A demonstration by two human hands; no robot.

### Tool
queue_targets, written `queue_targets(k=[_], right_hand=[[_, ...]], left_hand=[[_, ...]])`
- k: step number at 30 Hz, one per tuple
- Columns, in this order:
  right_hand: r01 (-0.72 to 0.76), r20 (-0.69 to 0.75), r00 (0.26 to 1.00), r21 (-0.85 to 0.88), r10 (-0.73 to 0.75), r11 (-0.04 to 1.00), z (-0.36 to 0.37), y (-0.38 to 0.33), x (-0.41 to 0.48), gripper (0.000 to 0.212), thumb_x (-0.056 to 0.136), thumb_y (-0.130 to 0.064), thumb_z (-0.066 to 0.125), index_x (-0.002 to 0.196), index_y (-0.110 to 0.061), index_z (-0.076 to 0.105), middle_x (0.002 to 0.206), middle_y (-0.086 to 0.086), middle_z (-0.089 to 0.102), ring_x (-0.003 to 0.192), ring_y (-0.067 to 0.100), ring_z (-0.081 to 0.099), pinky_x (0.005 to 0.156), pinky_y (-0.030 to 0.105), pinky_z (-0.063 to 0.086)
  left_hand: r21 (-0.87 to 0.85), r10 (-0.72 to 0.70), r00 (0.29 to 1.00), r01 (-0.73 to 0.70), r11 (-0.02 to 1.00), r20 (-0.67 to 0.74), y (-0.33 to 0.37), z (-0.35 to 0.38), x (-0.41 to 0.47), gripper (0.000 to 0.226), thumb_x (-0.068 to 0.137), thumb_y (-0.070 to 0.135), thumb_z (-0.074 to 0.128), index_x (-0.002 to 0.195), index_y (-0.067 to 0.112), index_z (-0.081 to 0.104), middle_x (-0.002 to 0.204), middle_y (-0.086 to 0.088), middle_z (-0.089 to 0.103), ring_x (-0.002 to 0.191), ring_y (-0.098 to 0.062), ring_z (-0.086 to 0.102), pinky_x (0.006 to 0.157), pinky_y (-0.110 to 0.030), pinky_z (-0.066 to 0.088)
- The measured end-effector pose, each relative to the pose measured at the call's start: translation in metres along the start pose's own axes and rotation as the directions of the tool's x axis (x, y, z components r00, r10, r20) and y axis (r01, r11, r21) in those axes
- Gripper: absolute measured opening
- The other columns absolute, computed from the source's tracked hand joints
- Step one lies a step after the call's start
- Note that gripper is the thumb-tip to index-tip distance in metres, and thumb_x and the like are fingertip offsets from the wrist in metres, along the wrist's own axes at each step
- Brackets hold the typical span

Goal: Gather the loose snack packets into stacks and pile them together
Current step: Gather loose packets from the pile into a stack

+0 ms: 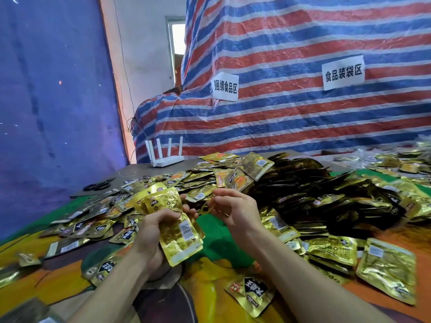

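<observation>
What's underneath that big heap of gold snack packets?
A printed sheet in green and orange shows around the edges of the heap of packets, with grey tabletop farther back. Whatever lies beneath the heap's middle is covered by the packets themselves.

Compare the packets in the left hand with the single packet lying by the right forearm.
The held bundle is several packets stacked; the lone packet is one. The bundle is lifted and tilted in the left hand; the lone packet lies flat on the table cover. The bundle shows a back with a white barcode label; the lone packet shows a black logo. Both are gold foil.
</observation>
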State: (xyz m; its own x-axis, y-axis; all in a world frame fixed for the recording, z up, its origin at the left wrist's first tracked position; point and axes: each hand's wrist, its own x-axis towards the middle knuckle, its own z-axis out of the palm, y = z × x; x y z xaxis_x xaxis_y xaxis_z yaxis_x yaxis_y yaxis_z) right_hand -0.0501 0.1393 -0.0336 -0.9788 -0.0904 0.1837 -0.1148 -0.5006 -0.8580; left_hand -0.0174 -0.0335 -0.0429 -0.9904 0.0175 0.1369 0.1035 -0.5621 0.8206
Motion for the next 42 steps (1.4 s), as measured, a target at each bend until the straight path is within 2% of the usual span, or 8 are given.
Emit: queue_targets(k=[5,11,15,21,25,31,35,42], right_hand=[[0.151,0.183,0.978,-0.289,-0.100,0.946,-0.001,0.000,-0.004,0.027,0.087,0.013,0.063,0.080,-0.008,0.078,0.073,0.008,0.073,0.059,0.012,0.066,0.060,0.022,0.056],[0.398,0.258,0.917,-0.656,-0.305,0.641,-0.003,0.003,-0.008,0.019,0.087,0.001,0.073,0.095,-0.014,0.066,0.080,0.000,0.074,0.071,0.007,0.074,0.069,0.024,0.060],[0.440,0.275,0.887,-0.744,-0.371,0.502,-0.004,0.001,-0.006,0.019,0.087,-0.005,0.075,0.101,-0.017,0.073,0.083,-0.004,0.074,0.078,0.005,0.071,0.073,0.018,0.057],[0.423,0.274,0.903,-0.695,-0.331,0.582,-0.007,-0.001,-0.003,0.019,0.082,-0.007,0.082,0.100,-0.008,0.078,0.088,0.006,0.076,0.086,0.019,0.073,0.081,0.032,0.060],[0.423,0.345,0.905,-0.662,-0.250,0.619,-0.010,-0.004,-0.003,0.012,0.082,-0.006,0.081,0.089,-0.017,0.079,0.081,0.000,0.075,0.079,0.010,0.071,0.072,0.023,0.057],[0.280,0.254,0.953,-0.516,-0.168,0.809,-0.009,-0.004,-0.003,0.016,0.080,-0.003,0.083,0.094,-0.007,0.078,0.085,0.011,0.076,0.076,0.015,0.072,0.071,0.028,0.058],[0.098,0.277,0.961,-0.316,-0.007,0.944,-0.011,-0.009,-0.002,0.019,0.080,-0.002,0.081,0.099,-0.003,0.076,0.087,0.010,0.077,0.077,0.015,0.073,0.070,0.026,0.057],[0.189,0.199,0.974,-0.451,-0.108,0.872,-0.014,-0.008,-0.001,0.014,0.077,-0.003,0.084,0.085,-0.012,0.077,0.071,-0.004,0.074,0.063,0.003,0.067,0.055,0.017,0.048]], left_hand=[[0.189,-0.176,0.984,0.174,0.966,-0.008,0.002,0.007,-0.006,0.034,0.072,0.008,0.058,0.099,0.002,0.079,0.096,-0.016,0.075,0.077,-0.031,0.073,0.074,-0.045,0.060],[0.306,-0.218,0.972,0.233,0.923,-0.085,0.006,0.015,-0.014,0.013,0.067,0.000,0.061,0.077,-0.003,0.069,0.079,-0.020,0.074,0.059,-0.030,0.072,0.049,-0.036,0.058],[0.286,-0.235,0.971,0.234,0.929,-0.032,0.010,0.013,-0.015,0.026,0.073,0.004,0.059,0.089,-0.001,0.079,0.091,-0.018,0.074,0.073,-0.030,0.073,0.067,-0.039,0.061],[0.120,-0.232,0.959,0.214,0.969,0.161,0.012,0.008,-0.018,0.045,0.063,0.005,0.074,0.108,0.004,0.076,0.096,-0.022,0.070,0.084,-0.035,0.071,0.074,-0.046,0.060],[-0.025,-0.214,0.935,0.230,0.973,0.283,0.013,0.005,-0.019,0.067,0.056,0.005,0.084,0.121,0.003,0.069,0.099,-0.019,0.068,0.087,-0.033,0.067,0.077,-0.046,0.058],[0.147,-0.163,0.986,0.155,0.977,0.041,0.011,0.003,-0.010,0.035,0.070,0.006,0.064,0.103,0.000,0.077,0.096,-0.019,0.073,0.081,-0.033,0.073,0.077,-0.044,0.061],[0.206,-0.184,0.983,0.174,0.963,0.029,0.011,0.004,-0.012,0.028,0.072,0.008,0.061,0.091,0.008,0.082,0.102,-0.012,0.077,0.082,-0.027,0.075,0.071,-0.042,0.063],[0.270,-0.289,0.954,0.260,0.927,0.075,0.009,0.006,-0.015,0.025,0.070,0.006,0.064,0.088,0.001,0.080,0.094,-0.023,0.072,0.080,-0.034,0.073,0.069,-0.042,0.062]])
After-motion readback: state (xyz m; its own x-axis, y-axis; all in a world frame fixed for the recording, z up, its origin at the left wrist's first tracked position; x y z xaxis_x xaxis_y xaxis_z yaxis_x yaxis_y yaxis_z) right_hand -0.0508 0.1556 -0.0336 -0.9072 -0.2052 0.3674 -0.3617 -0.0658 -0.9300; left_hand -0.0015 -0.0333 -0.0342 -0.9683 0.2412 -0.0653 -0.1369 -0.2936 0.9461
